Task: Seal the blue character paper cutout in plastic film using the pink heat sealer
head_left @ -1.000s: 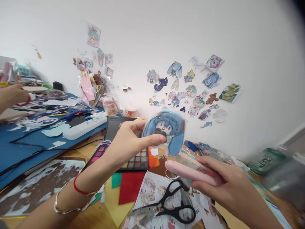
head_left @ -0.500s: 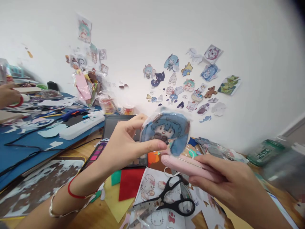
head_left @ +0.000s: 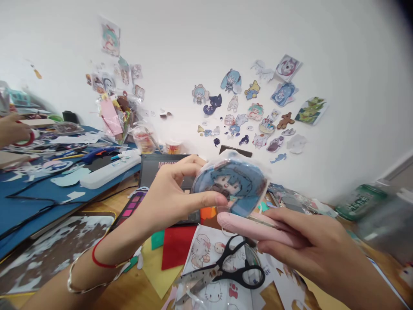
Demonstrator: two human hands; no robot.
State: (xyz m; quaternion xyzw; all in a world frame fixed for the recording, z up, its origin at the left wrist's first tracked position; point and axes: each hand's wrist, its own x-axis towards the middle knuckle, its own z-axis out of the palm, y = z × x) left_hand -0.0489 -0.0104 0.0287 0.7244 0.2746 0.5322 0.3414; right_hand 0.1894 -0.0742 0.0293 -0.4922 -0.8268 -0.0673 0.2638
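My left hand (head_left: 180, 193) grips a puffy paper squishy (head_left: 238, 185), a blue-haired cartoon figure covered in clear film, with the thumb across its front. My right hand (head_left: 309, 245) is closed around a long pink clamp-like device (head_left: 248, 226) with a seam along its side and a pale cord hanging below. The device's end meets the squishy's lower edge; whether the film lies between its two halves I cannot tell. Beneath them, black-handled scissors (head_left: 226, 269) rest on a printed cartoon sheet (head_left: 200, 249).
An open makeup palette (head_left: 151, 168) lies behind my left hand. Left of it are a white power strip (head_left: 109, 172) and a blue table (head_left: 19, 189) with paper scraps. Another person's hand (head_left: 11, 129) holds red-handled scissors there. A green can (head_left: 359, 202) stands right. Cutouts cover the wall.
The squishy has tilted and shifted slightly right against the pink device, so its figure leans more sideways. At far left, the other person's red-handled scissors show more clearly.
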